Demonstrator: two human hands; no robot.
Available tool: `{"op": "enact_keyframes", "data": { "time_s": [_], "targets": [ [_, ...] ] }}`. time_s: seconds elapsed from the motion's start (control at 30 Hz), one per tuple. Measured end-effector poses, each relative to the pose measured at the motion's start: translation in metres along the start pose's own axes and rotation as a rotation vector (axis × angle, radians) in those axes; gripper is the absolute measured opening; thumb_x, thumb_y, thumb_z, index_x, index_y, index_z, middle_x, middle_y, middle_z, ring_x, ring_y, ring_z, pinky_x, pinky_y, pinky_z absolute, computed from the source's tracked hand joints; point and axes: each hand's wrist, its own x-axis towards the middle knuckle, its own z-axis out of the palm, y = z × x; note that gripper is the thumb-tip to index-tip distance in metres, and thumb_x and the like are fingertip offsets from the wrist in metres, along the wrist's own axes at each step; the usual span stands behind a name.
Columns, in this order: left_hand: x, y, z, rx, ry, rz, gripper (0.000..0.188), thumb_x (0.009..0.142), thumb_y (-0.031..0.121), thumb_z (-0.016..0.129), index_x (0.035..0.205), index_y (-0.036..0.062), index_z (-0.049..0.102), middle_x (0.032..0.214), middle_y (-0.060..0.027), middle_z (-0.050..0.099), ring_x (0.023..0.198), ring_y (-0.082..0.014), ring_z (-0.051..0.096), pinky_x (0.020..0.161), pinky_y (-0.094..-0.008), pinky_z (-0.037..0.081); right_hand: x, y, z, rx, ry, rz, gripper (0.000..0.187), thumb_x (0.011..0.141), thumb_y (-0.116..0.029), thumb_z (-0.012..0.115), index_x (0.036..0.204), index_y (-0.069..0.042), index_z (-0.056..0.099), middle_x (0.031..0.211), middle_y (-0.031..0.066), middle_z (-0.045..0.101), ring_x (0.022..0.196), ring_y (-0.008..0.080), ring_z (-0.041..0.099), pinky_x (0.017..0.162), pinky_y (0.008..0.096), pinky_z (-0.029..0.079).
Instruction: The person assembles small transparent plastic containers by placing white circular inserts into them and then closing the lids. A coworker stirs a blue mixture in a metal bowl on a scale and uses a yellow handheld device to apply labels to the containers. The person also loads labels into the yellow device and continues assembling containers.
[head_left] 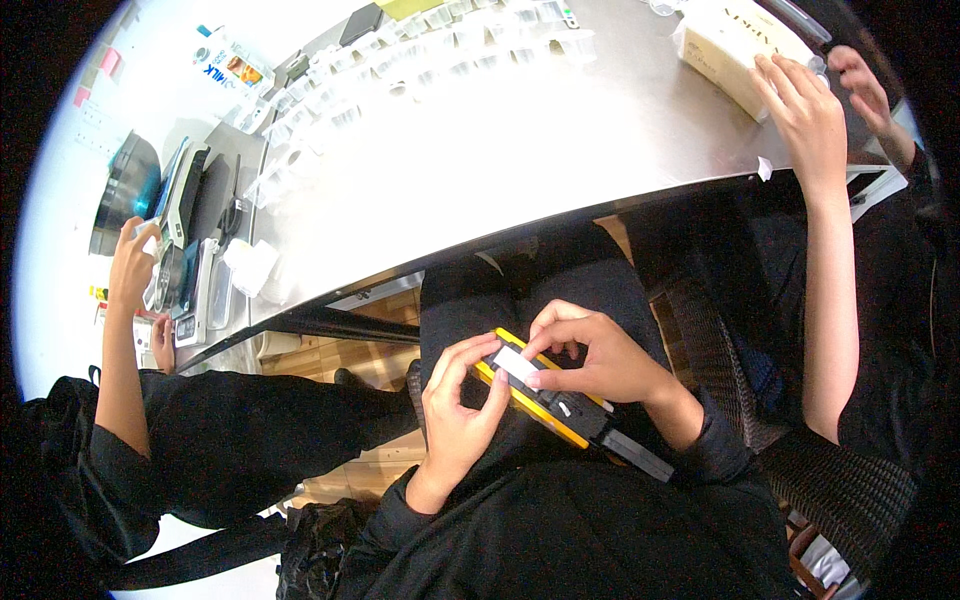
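On my lap lies a yellow-and-black handheld device [560, 422], shaped like a label gun, its dark handle end pointing to the lower right. My left hand [452, 410] is closed round its far left end, fingertips on one edge and thumb on the other. A small white strip [515, 366] shows on the device between my hands. My right hand [610, 362] reaches in from the right, thumb and index finger pressed at the strip's edge in a pinch. Whether the strip is stuck down or loose I cannot tell.
A steel table [640, 120] stands ahead, bearing rows of clear plastic cups [470, 45]. At right, another person's hand [805, 115] rests on a pale yellow napkin pack [720, 65]. At left, another person's hand [130, 265] works beside a metal bowl [115, 185] and scales [190, 325].
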Motion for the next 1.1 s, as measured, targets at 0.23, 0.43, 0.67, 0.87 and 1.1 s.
{"op": "enact_keyframes", "data": {
  "time_s": [0.23,0.43,0.67,0.87,1.1],
  "targets": [
    [-0.001,0.004,-0.003,0.019,-0.015,0.019,0.027,0.076,0.002,0.067,0.103,0.0000,0.063,0.110,-0.0180,0.062,0.102,-0.0284,0.062,0.090,-0.0353,0.047,0.004,0.007,0.005,0.208,-0.066,0.057,0.018,0.076,-0.017,0.075,0.088,-0.006,0.069,0.089,-0.0016,0.052,0.071,0.0053,0.043,0.060,0.0195,0.034],
    [-0.003,0.010,-0.002,0.025,-0.004,0.027,0.037,0.071,0.006,0.072,0.106,0.0009,0.061,0.112,-0.0187,0.061,0.104,-0.0296,0.060,0.091,-0.0361,0.046,-0.003,0.010,0.001,0.313,-0.088,0.044,0.017,0.076,-0.017,0.075,0.086,-0.005,0.068,0.087,-0.0004,0.053,0.071,0.0059,0.045,0.060,0.0195,0.036],
    [-0.004,0.016,-0.003,0.047,-0.019,0.049,0.043,0.067,0.009,0.076,0.107,0.0024,0.060,0.113,-0.0189,0.060,0.104,-0.0308,0.060,0.090,-0.0368,0.047,-0.006,0.004,-0.004,0.411,-0.121,0.122,0.014,0.079,-0.010,0.073,0.088,-0.003,0.066,0.088,0.0014,0.056,0.074,0.0050,0.048,0.064,0.0193,0.038],
    [-0.005,0.016,-0.002,0.059,-0.009,0.043,0.038,0.069,0.009,0.076,0.103,0.0020,0.062,0.113,-0.0188,0.060,0.104,-0.0306,0.060,0.089,-0.0371,0.047,0.000,-0.013,-0.003,0.498,-0.033,0.249,0.014,0.083,-0.008,0.069,0.093,0.000,0.064,0.082,0.0033,0.064,0.072,0.0064,0.058,0.064,0.0202,0.046],
    [-0.003,0.015,-0.001,0.064,-0.005,0.051,0.036,0.069,0.009,0.075,0.103,0.0020,0.063,0.112,-0.0190,0.060,0.103,-0.0309,0.060,0.088,-0.0371,0.047,0.003,-0.031,-0.007,0.553,-0.018,0.203,0.017,0.085,-0.006,0.066,0.100,0.003,0.063,0.083,0.0056,0.065,0.072,0.0084,0.060,0.065,0.0209,0.048]
  ]
}}
